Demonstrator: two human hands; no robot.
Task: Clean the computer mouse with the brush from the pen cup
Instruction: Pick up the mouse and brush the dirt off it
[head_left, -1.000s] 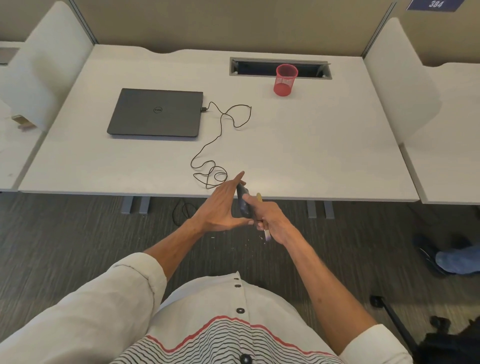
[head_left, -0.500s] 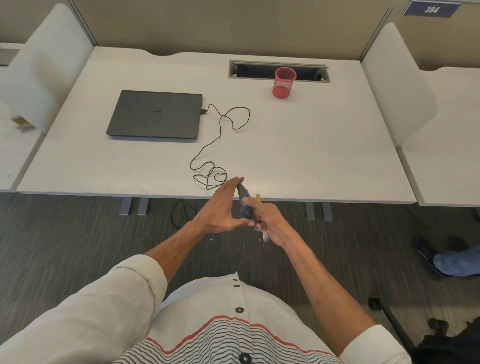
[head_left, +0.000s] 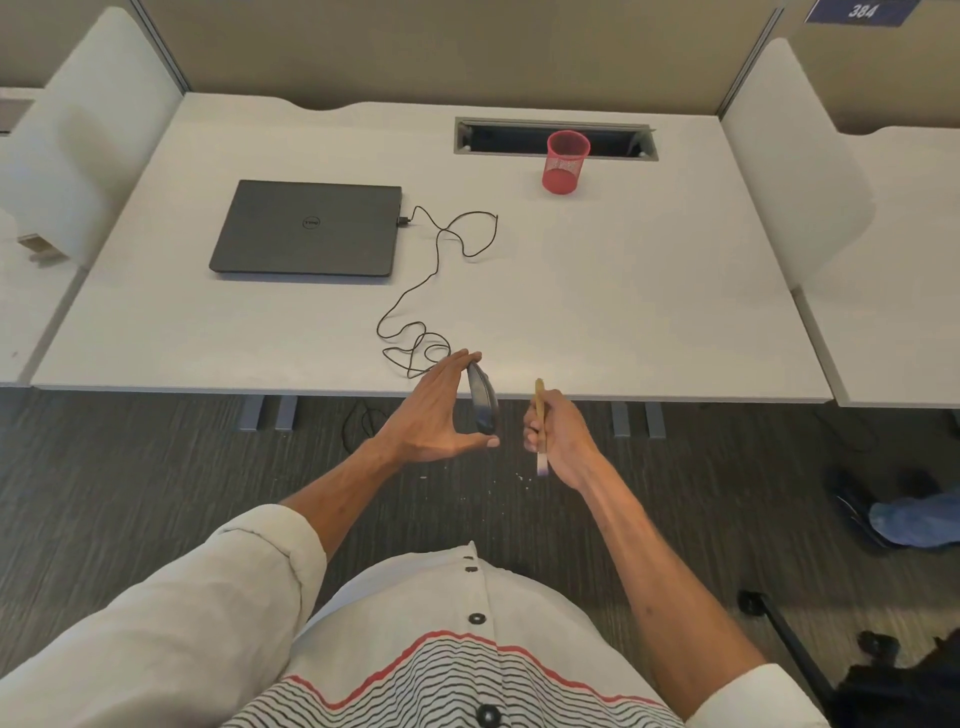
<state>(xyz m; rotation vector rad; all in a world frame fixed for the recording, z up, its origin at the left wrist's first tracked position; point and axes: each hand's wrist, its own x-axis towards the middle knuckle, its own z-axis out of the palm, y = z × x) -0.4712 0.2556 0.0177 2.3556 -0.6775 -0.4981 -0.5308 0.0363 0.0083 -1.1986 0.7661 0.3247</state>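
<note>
Nearest the camera: a white buttoned shirt (head_left: 457, 649) with red and black wavy stripes, both sleeves rolled at the forearm.

The 2 hands are held out over the grey carpet (head_left: 156, 467), just short of the desk's front edge. The left hand (head_left: 434, 415) holds the dark computer mouse (head_left: 482, 397) on edge, pinched end to end: thumb under its near end, fingertips on its far end. The mouse is off the desk surface. The right hand (head_left: 558, 434) is closed in a fist around the brush (head_left: 540, 415); the yellowish handle projects above the fist, a pale end with a dark tip below it. Brush and mouse are apart, a clear gap between them. Small pale specks lie on the carpet beneath the hands.

On the white desk (head_left: 623, 312), the black mouse cable (head_left: 439, 249) coils near the front edge and runs back to a closed dark laptop (head_left: 306, 228) on the left. Further back, right of centre, the red mesh pen cup (head_left: 565, 162) stands upright in front of the cable slot (head_left: 556, 137); its contents cannot be determined.
</note>
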